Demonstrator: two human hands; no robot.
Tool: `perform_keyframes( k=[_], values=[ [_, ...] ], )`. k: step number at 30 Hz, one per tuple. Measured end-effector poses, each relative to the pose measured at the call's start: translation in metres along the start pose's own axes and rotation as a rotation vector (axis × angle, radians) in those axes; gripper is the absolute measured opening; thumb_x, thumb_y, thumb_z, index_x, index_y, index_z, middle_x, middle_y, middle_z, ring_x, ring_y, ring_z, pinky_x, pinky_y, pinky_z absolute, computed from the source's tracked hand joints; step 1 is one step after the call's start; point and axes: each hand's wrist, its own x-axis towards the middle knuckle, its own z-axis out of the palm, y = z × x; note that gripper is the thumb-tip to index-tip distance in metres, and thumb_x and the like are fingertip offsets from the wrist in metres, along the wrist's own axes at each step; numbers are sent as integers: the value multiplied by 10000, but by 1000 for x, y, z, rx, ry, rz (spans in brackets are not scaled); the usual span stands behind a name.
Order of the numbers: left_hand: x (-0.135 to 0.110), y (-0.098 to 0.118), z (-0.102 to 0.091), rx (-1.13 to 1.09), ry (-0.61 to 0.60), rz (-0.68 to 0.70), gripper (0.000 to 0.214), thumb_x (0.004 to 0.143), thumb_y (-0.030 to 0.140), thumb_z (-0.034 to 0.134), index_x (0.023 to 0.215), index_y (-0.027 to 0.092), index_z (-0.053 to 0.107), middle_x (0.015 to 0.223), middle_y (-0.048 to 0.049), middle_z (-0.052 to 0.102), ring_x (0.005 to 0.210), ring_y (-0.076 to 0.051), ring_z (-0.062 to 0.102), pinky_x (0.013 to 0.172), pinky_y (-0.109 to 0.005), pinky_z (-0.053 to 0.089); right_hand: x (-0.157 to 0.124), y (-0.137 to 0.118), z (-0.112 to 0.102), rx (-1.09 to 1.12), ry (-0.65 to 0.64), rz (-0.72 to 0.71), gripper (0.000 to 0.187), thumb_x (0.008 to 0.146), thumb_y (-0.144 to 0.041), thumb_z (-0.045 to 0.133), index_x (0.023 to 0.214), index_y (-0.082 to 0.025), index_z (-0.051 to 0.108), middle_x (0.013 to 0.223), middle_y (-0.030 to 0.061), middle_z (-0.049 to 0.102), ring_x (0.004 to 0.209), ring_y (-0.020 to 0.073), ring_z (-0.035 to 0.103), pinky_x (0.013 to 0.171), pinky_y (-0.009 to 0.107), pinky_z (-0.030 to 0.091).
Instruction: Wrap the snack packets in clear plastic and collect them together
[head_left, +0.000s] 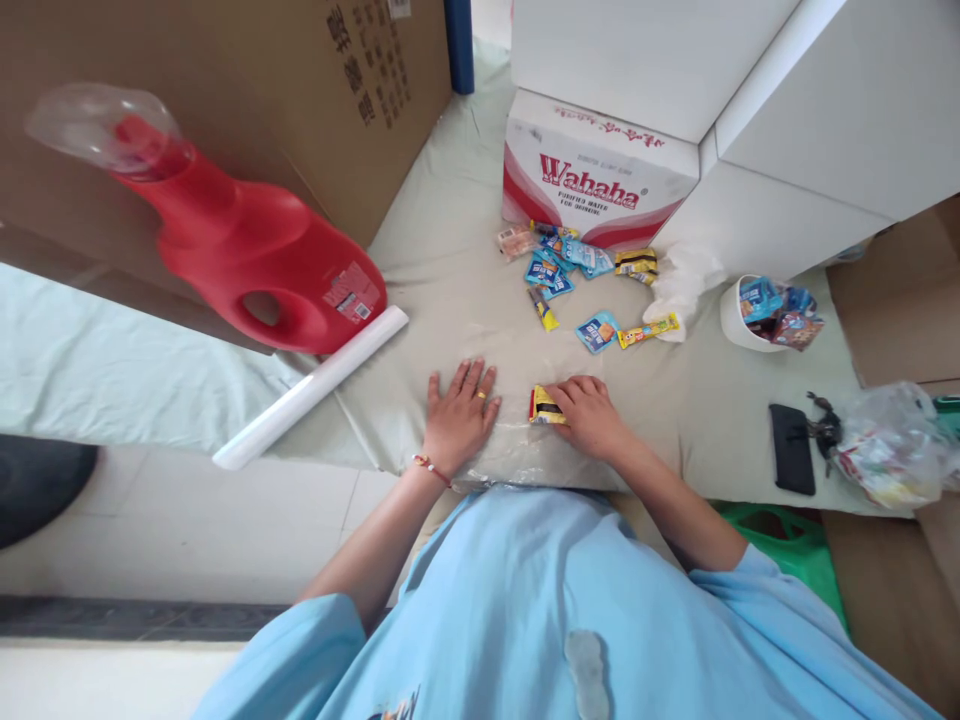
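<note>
My left hand (460,412) lies flat on the pale cloth of the table (442,260), fingers spread, with nothing in it. To its right, my right hand (586,412) has its fingers closed over a small yellow snack packet (547,406) with red and dark markings, near the table's front edge. Beyond the hands lie several small snack packets: a blue one (598,332), a yellow stick-shaped one (648,330), a yellow-and-dark one (636,264) and a loose group of blue ones (551,270). A clear plastic sheet seems to lie under my hands.
A Wahaha carton (592,175) stands behind the packets. At right are a white cup of packets (739,325), a black phone (791,450), keys (825,430) and a plastic bag (892,440). At left are a red jug (277,260) and a white roll (311,390).
</note>
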Motion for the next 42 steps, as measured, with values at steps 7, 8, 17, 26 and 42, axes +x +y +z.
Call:
perform_keyframes(
  k=[7,8,17,26,42],
  values=[
    [0,0,1,3,3,-3,587,1086,436,297,1632,250,404,1712,-102,367,1602,-299,316,1298,-673,68,4,2,-14,-30,40,14,587,958,-306,689,1503,-151,539,1324,191,659,1273,368,496,1077,501,386],
    [-1,0,1,0,4,-2,584,1087,438,297,1632,258,405,1712,-99,367,1604,-298,314,1299,-671,72,6,0,-17,-20,61,2,606,960,-318,691,1517,-148,525,1345,194,648,1274,365,493,1079,495,386],
    [-2,1,0,-7,35,7,573,1092,444,301,1613,252,438,1697,-102,395,1592,-299,339,1293,-680,95,34,-17,4,-1,54,-140,597,973,-325,687,1531,-199,515,1464,175,591,1421,346,433,1252,591,210],
    [-2,1,0,-29,43,-1,562,1085,434,324,1603,261,454,1696,-107,401,1586,-310,349,1288,-693,104,30,-11,13,-1,61,-121,616,959,-269,689,1538,-166,507,1431,197,606,1423,350,439,1262,589,216],
    [-31,-53,-20,-372,105,281,447,946,198,490,1370,257,618,1544,-88,598,1542,-248,431,1283,-542,322,-56,20,-3,420,204,-255,418,999,-310,627,1407,-233,581,1333,160,606,1235,292,568,1053,499,527]
  ],
)
